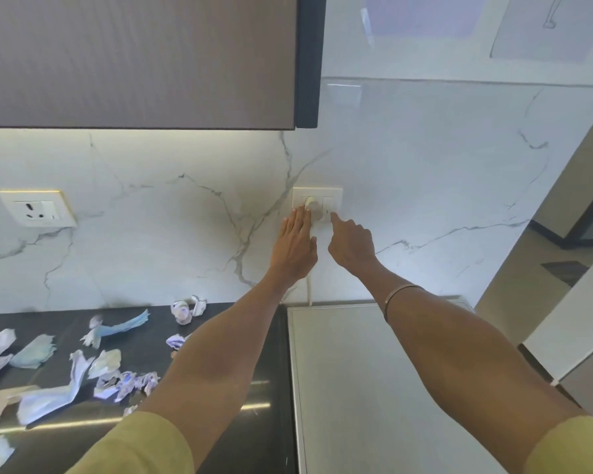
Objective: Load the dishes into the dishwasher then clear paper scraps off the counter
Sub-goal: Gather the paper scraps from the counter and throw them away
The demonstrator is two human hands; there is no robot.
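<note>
Marble backsplash: left hand [297,246] flat beside plug [315,210]; right hand [351,242] curled, index pressing socket switch [328,204]; paper scraps [83,367] on counter [254,388].

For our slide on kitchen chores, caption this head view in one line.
Left hand steadies the plug while right hand points at the wall switch; paper scraps await.

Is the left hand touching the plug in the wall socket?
Touching. In the head view, the straight fingers of the left hand lie against the left side of the plug in the wall socket, with no gap visible.
</note>
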